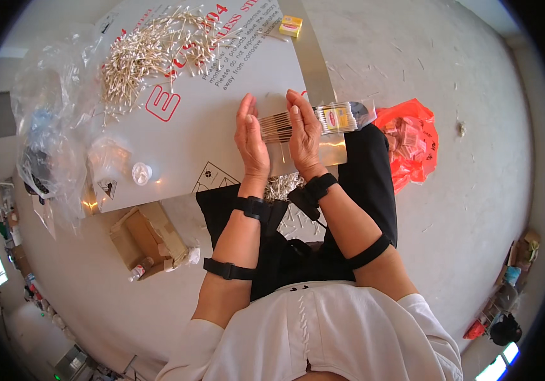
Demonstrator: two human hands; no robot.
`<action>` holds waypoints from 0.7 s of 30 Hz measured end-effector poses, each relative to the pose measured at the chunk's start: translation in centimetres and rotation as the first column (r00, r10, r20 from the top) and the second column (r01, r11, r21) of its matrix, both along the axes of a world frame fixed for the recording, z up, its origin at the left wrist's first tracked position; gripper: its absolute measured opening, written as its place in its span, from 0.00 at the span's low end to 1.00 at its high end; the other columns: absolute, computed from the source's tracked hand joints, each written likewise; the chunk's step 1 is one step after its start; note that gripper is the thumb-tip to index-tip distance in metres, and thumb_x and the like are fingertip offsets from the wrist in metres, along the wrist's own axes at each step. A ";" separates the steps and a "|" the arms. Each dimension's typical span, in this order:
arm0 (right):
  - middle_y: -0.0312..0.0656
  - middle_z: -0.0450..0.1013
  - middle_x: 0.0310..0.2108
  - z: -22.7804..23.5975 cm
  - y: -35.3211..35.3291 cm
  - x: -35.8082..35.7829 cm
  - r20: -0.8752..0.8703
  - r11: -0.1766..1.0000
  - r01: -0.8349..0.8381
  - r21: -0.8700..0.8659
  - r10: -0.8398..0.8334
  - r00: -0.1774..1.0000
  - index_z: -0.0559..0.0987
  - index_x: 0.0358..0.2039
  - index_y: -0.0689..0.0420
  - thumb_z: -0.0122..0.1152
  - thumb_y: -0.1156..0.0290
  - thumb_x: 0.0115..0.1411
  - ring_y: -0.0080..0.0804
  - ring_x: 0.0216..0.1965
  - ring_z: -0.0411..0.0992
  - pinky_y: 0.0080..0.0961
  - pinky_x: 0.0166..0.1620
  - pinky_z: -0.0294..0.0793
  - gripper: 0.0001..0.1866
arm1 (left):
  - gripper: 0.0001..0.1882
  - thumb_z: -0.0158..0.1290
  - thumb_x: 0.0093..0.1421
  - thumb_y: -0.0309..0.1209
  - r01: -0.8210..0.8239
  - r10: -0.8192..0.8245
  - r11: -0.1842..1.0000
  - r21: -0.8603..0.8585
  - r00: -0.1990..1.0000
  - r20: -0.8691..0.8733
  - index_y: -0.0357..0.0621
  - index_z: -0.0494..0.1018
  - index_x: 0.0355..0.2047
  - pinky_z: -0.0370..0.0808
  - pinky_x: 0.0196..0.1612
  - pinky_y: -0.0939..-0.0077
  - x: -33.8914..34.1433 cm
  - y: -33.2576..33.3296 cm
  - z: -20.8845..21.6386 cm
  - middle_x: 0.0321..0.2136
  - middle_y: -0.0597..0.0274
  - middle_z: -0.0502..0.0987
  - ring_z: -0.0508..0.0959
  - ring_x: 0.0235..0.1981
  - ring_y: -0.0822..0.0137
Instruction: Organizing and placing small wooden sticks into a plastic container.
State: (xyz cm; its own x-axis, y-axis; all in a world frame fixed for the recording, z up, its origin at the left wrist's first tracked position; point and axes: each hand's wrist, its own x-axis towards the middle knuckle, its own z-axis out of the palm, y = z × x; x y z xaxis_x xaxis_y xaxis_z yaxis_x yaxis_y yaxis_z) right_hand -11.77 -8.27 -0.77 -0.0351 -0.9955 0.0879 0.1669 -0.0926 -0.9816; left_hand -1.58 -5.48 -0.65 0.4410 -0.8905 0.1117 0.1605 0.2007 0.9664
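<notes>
Between my two upright palms lies a row of cotton swabs [276, 127], their sticks running crosswise from one hand to the other. My left hand [251, 141] presses the left ends, its fingers together and pointing away from me. On the right ends my right hand [305, 134] closes in the same way, hiding the tips. Just beyond its outer side sits a pack of cotton swabs [337, 119] with a yellow label, at the table's right edge. A large loose heap of cotton swabs [152, 54] covers the far left of the table [190, 152].
A small yellow box [290, 26] stands at the far right table corner. Clear plastic film [50, 120] hangs over the left edge, near a small white tub [141, 173]. A red bag [410, 143] of pink packets lies right of my leg. Below is an open cardboard box [148, 241].
</notes>
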 end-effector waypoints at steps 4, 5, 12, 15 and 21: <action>0.45 0.70 0.57 -0.2 -0.2 -0.2 0.026 1.000 0.010 0.029 -0.011 1.000 0.72 0.56 0.66 0.46 0.69 0.72 0.31 0.59 0.66 0.28 0.64 0.64 0.18 | 0.30 0.39 0.71 0.45 0.022 -0.023 1.000 0.007 0.991 0.135 0.34 0.58 0.65 0.53 0.69 0.60 0.5 0.3 0.2 0.64 0.48 0.61 0.59 0.66 0.56; 0.45 0.70 0.57 -0.3 -0.2 -0.3 0.046 0.999 0.011 0.030 -0.012 0.999 0.72 0.56 0.66 0.46 0.68 0.72 0.32 0.59 0.66 0.28 0.64 0.64 0.18 | 0.31 0.41 0.70 0.44 0.023 -0.030 0.999 0.025 0.945 0.327 0.34 0.58 0.65 0.52 0.69 0.58 0.9 0.6 0.4 0.65 0.48 0.60 0.59 0.67 0.55; 0.45 0.70 0.57 0.1 0.0 -1.8 0.194 0.994 -0.067 0.085 0.049 0.980 0.72 0.56 0.65 0.46 0.67 0.72 0.32 0.60 0.66 0.29 0.64 0.65 0.19 | 0.43 0.54 0.61 0.47 0.025 -0.352 0.936 0.352 0.083 0.932 0.38 0.51 0.68 0.44 0.70 0.45 -0.1 4.0 3.2 0.71 0.51 0.49 0.48 0.72 0.52; 0.45 0.70 0.57 0.3 0.0 -1.6 0.210 0.994 -0.082 0.077 0.064 0.976 0.72 0.56 0.65 0.46 0.67 0.72 0.32 0.60 0.66 0.29 0.64 0.65 0.19 | 0.47 0.51 0.60 0.55 -0.007 -0.425 0.905 0.425 0.047 0.904 0.40 0.48 0.70 0.40 0.70 0.45 -0.5 4.9 2.4 0.72 0.52 0.44 0.43 0.73 0.53; 0.40 0.72 0.53 0.2 0.3 -1.5 0.248 0.994 -0.051 0.092 0.027 0.968 0.74 0.54 0.65 0.48 0.69 0.71 0.25 0.54 0.68 0.22 0.58 0.66 0.17 | 0.42 0.46 0.66 0.50 0.017 -0.335 0.940 0.340 0.220 0.916 0.38 0.44 0.70 0.39 0.71 0.49 -0.3 4.5 1.5 0.71 0.47 0.44 0.43 0.73 0.53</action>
State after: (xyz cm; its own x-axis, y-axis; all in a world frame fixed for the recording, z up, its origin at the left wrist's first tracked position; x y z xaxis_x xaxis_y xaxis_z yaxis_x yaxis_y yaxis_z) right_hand -13.25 -8.01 -0.54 -0.0047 -0.9999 -0.0155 0.4057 0.0123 -0.9139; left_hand -1.85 -0.95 0.80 -0.0270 -0.9917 0.1254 -0.9038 0.0778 0.4209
